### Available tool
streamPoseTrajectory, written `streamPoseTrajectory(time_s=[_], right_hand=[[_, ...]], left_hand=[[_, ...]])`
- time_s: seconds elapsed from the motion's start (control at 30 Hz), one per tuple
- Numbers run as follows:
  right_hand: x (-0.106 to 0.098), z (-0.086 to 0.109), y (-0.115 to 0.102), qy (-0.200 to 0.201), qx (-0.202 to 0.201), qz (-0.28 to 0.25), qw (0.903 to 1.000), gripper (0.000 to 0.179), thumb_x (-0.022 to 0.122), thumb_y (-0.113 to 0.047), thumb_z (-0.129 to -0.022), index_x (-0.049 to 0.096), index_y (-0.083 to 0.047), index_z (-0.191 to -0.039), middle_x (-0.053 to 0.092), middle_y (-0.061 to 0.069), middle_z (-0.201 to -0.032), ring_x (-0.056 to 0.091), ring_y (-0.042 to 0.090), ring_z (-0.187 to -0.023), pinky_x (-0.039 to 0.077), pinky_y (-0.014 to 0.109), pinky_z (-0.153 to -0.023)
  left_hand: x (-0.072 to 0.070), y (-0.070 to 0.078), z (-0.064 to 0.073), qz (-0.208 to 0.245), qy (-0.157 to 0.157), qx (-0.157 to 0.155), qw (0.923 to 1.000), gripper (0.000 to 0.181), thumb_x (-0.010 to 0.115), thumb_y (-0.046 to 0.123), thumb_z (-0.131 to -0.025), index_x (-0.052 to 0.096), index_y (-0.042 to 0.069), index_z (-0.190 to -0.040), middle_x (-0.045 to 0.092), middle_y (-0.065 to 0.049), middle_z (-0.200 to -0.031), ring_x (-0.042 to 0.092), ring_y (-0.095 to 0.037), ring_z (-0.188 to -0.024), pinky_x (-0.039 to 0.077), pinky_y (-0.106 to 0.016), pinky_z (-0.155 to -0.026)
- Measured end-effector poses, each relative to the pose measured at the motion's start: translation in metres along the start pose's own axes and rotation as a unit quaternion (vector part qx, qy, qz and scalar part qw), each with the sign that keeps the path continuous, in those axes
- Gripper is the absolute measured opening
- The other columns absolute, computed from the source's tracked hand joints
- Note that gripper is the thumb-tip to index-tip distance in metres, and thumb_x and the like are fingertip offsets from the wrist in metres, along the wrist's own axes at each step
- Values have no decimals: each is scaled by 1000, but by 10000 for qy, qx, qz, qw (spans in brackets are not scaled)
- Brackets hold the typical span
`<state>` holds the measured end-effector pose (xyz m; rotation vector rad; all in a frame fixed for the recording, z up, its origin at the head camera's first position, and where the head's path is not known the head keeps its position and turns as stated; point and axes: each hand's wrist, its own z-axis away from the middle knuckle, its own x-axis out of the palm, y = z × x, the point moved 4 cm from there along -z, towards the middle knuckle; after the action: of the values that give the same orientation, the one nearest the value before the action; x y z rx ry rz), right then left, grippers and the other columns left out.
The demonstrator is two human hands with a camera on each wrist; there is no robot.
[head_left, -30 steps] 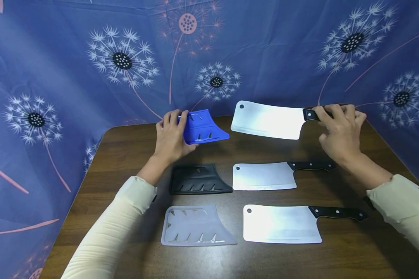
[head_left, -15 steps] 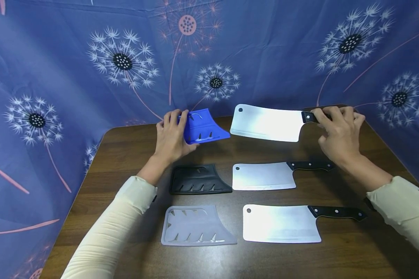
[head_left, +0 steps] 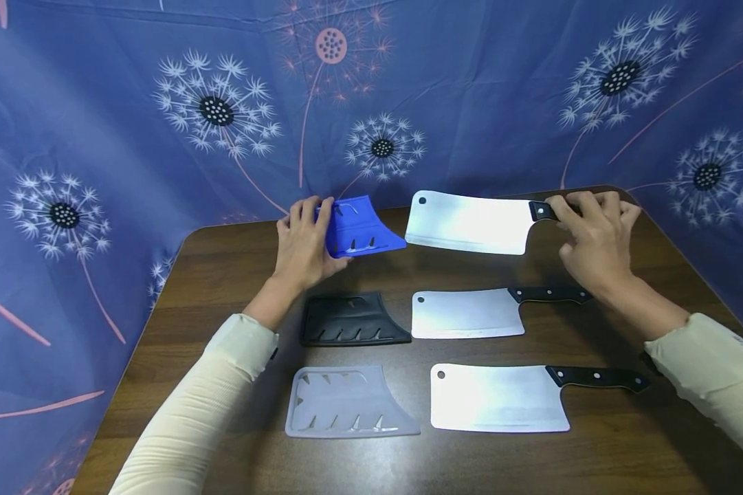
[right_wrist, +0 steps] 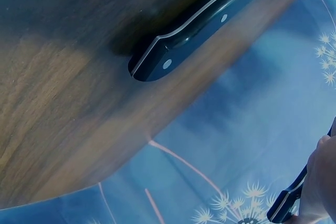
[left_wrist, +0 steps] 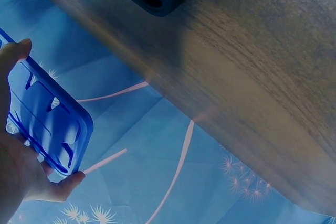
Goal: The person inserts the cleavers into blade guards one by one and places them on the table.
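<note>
My left hand (head_left: 303, 240) grips a blue plastic blade guard (head_left: 360, 225) by its left end, thumb along the lower edge and fingers over the top. The left wrist view shows the same blue guard (left_wrist: 50, 111) between thumb and fingers. My right hand (head_left: 596, 237) holds a cleaver (head_left: 470, 221) by its black handle, the broad blade pointing left. The blade's lower left corner comes right up to the guard's pointed right tip in the head view. At the right wrist view's edge, the handle end (right_wrist: 286, 207) sticks out below the right hand (right_wrist: 320, 179).
On the wooden table (head_left: 223, 261) lie a black blade guard (head_left: 352, 320) and a smaller cleaver (head_left: 467, 314) beside it. Nearer me lie a translucent guard (head_left: 346, 402) and another large cleaver (head_left: 497, 399). A blue dandelion-print cloth (head_left: 482, 89) hangs behind the table.
My right hand has brought the cleaver slightly down and to the left, closer to the blue guard. The left hand and its guard have stayed nearly still.
</note>
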<state>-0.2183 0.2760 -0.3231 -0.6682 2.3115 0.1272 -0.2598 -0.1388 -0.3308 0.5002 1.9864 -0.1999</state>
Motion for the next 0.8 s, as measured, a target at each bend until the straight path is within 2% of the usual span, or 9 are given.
streamPoseTrajectory(time_s=[0.17, 0.57, 0.8], right_hand=[[4, 1, -2, 264, 68, -163, 9995, 67, 52, 26, -60, 60, -8, -117, 53, 27, -112, 40, 50, -101, 17, 68, -90], [8, 7, -4, -201, 174, -2, 9996, 65, 59, 25, -62, 57, -8, -119, 54, 25, -113, 40, 49, -100, 21, 67, -85], [10, 8, -6, -145, 168, 9, 9998, 65, 58, 25, -60, 58, -7, -117, 55, 25, -111, 41, 49, -98, 22, 67, -83]], left_hand=[[1, -1, 2, 46, -44, -9, 10000, 108, 88, 46, -57, 36, 6, -144, 38, -19, -136, 32, -42, -125, 34, -63, -86], [3, -4, 3, 45, 56, -141, 9999, 108, 88, 48, -55, 38, 7, -142, 40, -19, -134, 34, -41, -122, 34, -62, -82], [4, -5, 3, 58, 4, -257, 9997, 108, 89, 48, -54, 40, 6, -141, 41, -18, -133, 35, -40, -121, 34, -64, -81]])
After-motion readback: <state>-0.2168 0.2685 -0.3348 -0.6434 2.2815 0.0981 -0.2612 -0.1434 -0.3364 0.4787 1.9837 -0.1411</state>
